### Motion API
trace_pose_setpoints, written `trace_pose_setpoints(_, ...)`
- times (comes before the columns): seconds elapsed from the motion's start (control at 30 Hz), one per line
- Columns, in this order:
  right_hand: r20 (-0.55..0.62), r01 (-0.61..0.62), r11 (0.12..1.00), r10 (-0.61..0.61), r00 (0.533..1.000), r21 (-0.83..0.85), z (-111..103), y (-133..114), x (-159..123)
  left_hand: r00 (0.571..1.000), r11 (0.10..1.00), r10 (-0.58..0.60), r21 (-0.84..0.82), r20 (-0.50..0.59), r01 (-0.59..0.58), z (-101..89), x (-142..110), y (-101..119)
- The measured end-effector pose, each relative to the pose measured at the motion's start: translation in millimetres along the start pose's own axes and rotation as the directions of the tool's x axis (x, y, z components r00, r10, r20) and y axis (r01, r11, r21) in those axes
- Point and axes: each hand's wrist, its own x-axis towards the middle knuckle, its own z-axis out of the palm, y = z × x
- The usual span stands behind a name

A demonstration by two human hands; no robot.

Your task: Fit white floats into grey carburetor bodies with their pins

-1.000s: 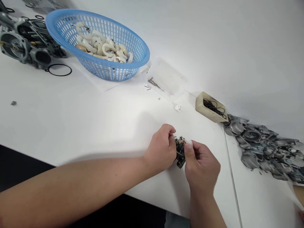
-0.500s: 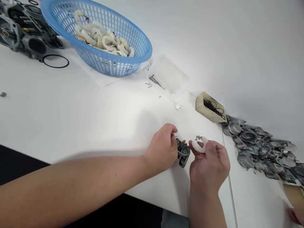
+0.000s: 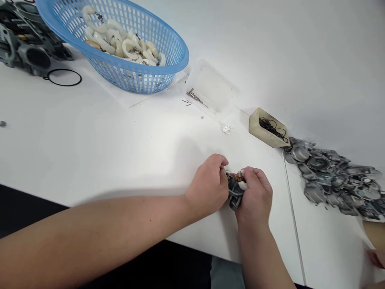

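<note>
A dark grey carburetor body (image 3: 235, 195) with brass parts on top is between my hands, near the table's front. My left hand (image 3: 208, 185) is closed on its left side; the fingertips are partly hidden. With my right hand (image 3: 256, 194) I pinch a white, curved carburetor float (image 3: 243, 185) against the top of the body. My fingers cover most of the float. The right palm lies close along the body's right side.
A blue basket (image 3: 120, 74) holds several white floats. Beyond my hands are a clear tray (image 3: 215, 86) with thin metal pins and a cream bin (image 3: 264, 134) of black rings. Metal bowls (image 3: 331, 172) are piled right, carburetors (image 3: 33, 48) left. Another person's hand (image 3: 375, 257) shows at the right edge.
My right hand has moved left with the float, from beside the carburetor body onto its top. My left hand stays on the body.
</note>
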Motion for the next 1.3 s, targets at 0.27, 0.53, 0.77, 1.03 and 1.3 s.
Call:
trace_pose_setpoints(0.27, 0.038, -0.027, 0.998, 0.025, 0.999, 0.058, 3, -2, 0, 1.000, 1.000, -0.004, 0.016, 0.002, 0.004, -0.9, -1, 1)
trace_pose_setpoints(0.53, 0.010, 0.226, 0.946, -0.230, 0.973, -0.232, -5, 8, -2, 1.000, 1.000, 0.009, 0.027, -0.007, -0.009, -0.3, 0, -1)
trace_pose_setpoints(0.77, 0.355, 0.483, 0.860, -0.406, 0.842, -0.163, -29, 20, -1, 1.000, 1.000, -0.009, 0.023, 0.007, 0.009, -0.9, -1, 0)
trace_pose_setpoints(1.03, 0.281, 0.165, 0.980, -0.189, 0.941, 0.109, -32, 18, -3, 1.000, 0.999, -0.016, 0.029, -0.009, 0.016, -1.4, -2, -2)
trace_pose_setpoints(1.3, 0.298, 0.312, 0.929, -0.246, 0.922, -0.199, -24, 5, -12, 0.999, 0.999, -0.040, 0.016, 0.014, 0.040, -2.2, -2, -2)
